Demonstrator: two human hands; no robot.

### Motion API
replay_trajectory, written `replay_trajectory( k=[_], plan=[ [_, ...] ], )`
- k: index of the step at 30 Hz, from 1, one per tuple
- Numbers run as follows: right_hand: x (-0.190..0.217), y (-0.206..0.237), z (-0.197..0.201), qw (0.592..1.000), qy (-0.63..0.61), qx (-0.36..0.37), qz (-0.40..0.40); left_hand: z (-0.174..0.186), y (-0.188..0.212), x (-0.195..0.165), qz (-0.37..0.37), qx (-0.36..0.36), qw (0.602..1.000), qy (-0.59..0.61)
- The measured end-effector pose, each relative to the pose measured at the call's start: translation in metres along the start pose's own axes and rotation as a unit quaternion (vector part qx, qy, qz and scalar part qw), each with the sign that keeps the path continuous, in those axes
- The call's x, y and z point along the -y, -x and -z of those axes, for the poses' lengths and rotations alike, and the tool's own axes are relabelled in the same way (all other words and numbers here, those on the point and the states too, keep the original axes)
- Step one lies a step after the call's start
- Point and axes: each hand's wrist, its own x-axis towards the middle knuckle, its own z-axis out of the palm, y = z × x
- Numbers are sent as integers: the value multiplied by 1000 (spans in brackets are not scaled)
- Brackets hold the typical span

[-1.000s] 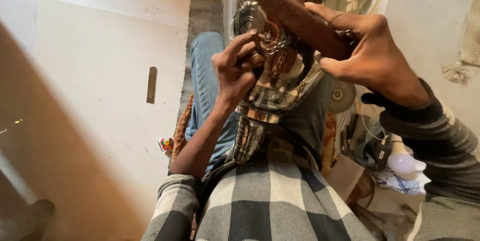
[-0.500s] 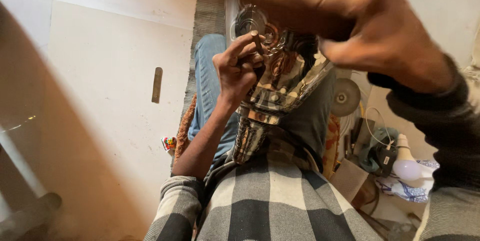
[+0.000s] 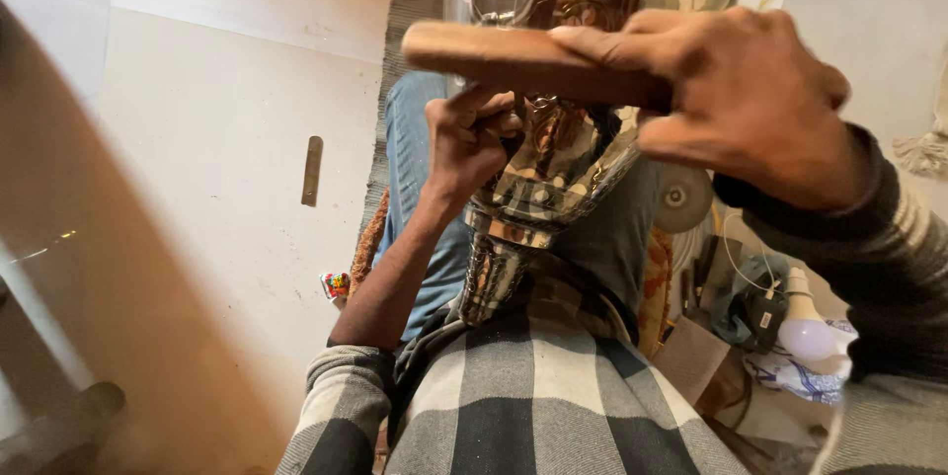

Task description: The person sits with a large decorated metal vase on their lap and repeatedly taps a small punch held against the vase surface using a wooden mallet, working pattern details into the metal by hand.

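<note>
My right hand grips a brown wooden block, held level close to the camera above a shiny embossed metal piece. That ornate piece rests against my lap and runs up out of view at the top. My left hand is closed against the metal piece just below the block, pinching something small that I cannot make out. Both sleeves are striped or checked, and my blue-jeaned leg lies under the left arm.
A pale floor spreads to the left, with a small flat metal strip lying on it and a small colourful scrap near my knee. At right sit a round disc, a dark tool with cable and white cloth.
My right hand has swung the wooden block from a tilted pose to level, moving it left over the metal piece. The left hand stayed on the piece.
</note>
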Motion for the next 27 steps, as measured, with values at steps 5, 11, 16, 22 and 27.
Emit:
replay_trajectory(
  k=[5,11,16,22,27],
  plan=[
    [-19,10,-13,1000,2,-21,-6,4,-1,-2,13,23,1000,0],
    [-20,32,-35,971,-136,-193,48,8,-3,6,-11,71,997,-4],
    [19,41,-48,925,-249,-282,-44,16,-15,16,-105,146,984,-3],
    [38,68,-81,926,-75,-362,-78,22,-37,17,-131,280,951,-30],
    [24,101,-140,927,-146,-340,-63,23,-54,13,-202,356,910,-59]
  ],
)
